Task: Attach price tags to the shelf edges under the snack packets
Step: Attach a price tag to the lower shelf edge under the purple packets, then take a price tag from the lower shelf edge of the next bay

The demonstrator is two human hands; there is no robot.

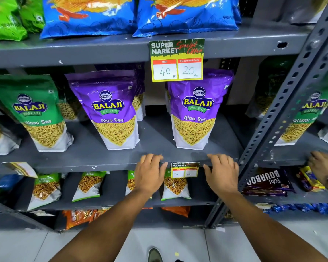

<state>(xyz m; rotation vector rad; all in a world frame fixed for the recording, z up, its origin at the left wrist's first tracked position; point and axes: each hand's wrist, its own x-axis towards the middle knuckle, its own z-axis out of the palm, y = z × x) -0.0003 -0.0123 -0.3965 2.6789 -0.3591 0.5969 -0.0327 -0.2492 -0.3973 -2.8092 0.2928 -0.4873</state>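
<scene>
Since the shelf lip is the only flat face to stick to, left hand (150,172) rests on the middle shelf edge (83,163), fingers spread flat, holding nothing, just left of the small price tag (185,170). Tag hangs from the lip below the purple Aloo Sev packet (195,114), top right corner looks creased. Right hand (222,173) mirrors it, open and empty, just right of the tag. Likely bracketing the tag to press it down. Upper tag (177,60) already sits on the shelf above.

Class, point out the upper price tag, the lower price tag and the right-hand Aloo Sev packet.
upper price tag (177,60): head view, tag's middle.
lower price tag (185,170): head view, tag's middle.
right-hand Aloo Sev packet (196,112): head view, purple front.
</scene>
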